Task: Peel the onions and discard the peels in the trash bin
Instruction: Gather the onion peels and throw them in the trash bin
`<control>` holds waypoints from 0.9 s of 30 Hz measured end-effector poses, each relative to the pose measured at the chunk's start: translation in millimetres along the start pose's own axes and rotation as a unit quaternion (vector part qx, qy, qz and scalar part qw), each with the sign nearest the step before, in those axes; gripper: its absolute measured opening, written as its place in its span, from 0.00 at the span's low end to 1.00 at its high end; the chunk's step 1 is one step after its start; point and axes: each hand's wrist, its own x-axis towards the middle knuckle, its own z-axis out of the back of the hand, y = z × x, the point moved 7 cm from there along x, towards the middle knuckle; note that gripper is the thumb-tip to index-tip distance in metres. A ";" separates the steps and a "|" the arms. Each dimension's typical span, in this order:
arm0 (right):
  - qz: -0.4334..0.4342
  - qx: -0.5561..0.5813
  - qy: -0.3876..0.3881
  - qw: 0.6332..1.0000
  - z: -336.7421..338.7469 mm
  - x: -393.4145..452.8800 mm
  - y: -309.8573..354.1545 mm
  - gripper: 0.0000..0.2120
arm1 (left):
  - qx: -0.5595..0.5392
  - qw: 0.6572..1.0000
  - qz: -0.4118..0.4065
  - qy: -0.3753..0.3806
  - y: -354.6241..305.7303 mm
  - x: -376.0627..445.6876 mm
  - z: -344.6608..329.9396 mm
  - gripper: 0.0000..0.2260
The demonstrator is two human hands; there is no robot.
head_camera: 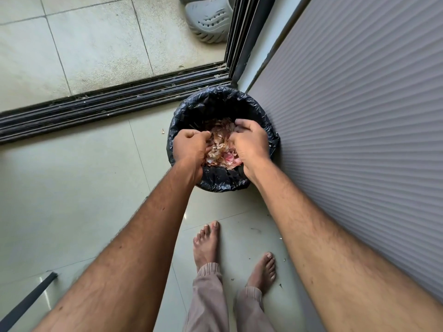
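Legible text, labels, brands, numbers, signs — none were found. The trash bin (223, 140) with its black liner, the grey clog (208, 19) beyond the door track, and the ribbed wall panel (359, 116) bore no readable marking — surfaces were plain.

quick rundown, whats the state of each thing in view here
bin: upright, lined with a black bag, open top
peels: bunched between both hands over the bin
left hand: fingers curled round peels
right hand: fingers curled round peels
door track: dirty, bits of debris in it
shoe: lying outside past the track
floor: few peel scraps scattered
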 end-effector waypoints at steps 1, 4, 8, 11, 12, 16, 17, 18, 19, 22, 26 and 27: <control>-0.006 -0.003 0.018 1.000 -1.3 -0.5 -0.1 0.20 | -0.012 1.000 -0.005 0.017 -2.2 -0.1 -1.9 0.11; -0.004 -0.021 -0.024 0.999 8.2 -2.0 -2.7 0.09 | 0.004 0.999 0.000 0.050 -0.9 -1.6 -2.0 0.23; -0.012 -0.052 0.012 0.999 8.1 0.4 -8.7 0.16 | 0.069 0.998 -0.002 0.004 0.7 -3.9 9.1 0.10; -0.010 -0.093 0.058 0.994 2.8 -2.3 -13.1 0.22 | 0.071 0.996 0.011 0.053 2.5 -7.4 2.7 0.25; 0.014 -0.112 0.011 0.994 10.6 -3.1 -9.1 0.14 | 0.084 0.996 0.004 0.039 2.6 -4.9 5.7 0.20; 0.037 -0.162 -0.012 0.986 13.0 -7.1 -5.9 0.12 | 0.117 0.993 -0.022 0.009 0.0 -5.1 17.7 0.07; 0.024 -0.164 0.054 0.985 3.1 -6.1 -11.3 0.23 | 0.105 0.993 -0.023 0.041 -0.8 -6.3 13.1 0.17; 0.009 -0.162 0.099 0.982 -3.9 -9.0 -14.4 0.34 | 0.072 0.994 -0.017 0.080 -1.2 -9.2 7.4 0.27; 0.009 -0.161 0.111 0.981 -6.8 -10.1 -16.2 0.39 | 0.041 0.994 -0.009 0.100 -1.8 -12.1 5.5 0.33; 0.055 -0.152 0.011 0.987 8.2 -16.1 -4.7 0.16 | 0.020 0.998 0.003 0.055 -2.5 -14.4 13.8 0.13; 0.065 -0.140 -0.017 0.988 18.6 -20.1 5.0 0.10 | 0.036 0.998 -0.018 0.046 -8.7 -22.9 16.2 0.08; 0.044 -0.131 0.046 0.989 10.3 -20.8 3.0 0.20 | 0.034 0.995 -0.011 0.091 -11.7 -29.4 8.6 0.18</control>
